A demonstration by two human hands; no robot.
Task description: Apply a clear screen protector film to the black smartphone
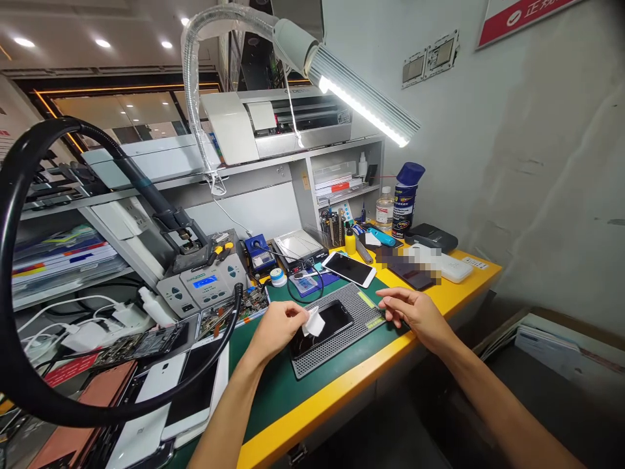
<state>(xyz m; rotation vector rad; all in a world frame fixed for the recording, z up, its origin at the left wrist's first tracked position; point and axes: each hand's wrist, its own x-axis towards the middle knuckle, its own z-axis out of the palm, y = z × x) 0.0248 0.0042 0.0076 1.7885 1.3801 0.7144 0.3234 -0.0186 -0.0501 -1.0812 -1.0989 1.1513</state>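
Two bare hands work above the front edge of the counter [336,397]. The left hand [279,329] pinches a crumpled white wipe [315,324] at the black phone [336,317], which lies on a grey perforated mat [365,317] near that edge. The right hand [413,311] hovers by the mat's right end, fingers loosely bent; whether it grips something I cannot tell. Beyond the mat's back edge lies a white-framed phone [349,269], then a yellow bottle [350,243]. Towards the far right corner stands a blue-capped can [403,210].
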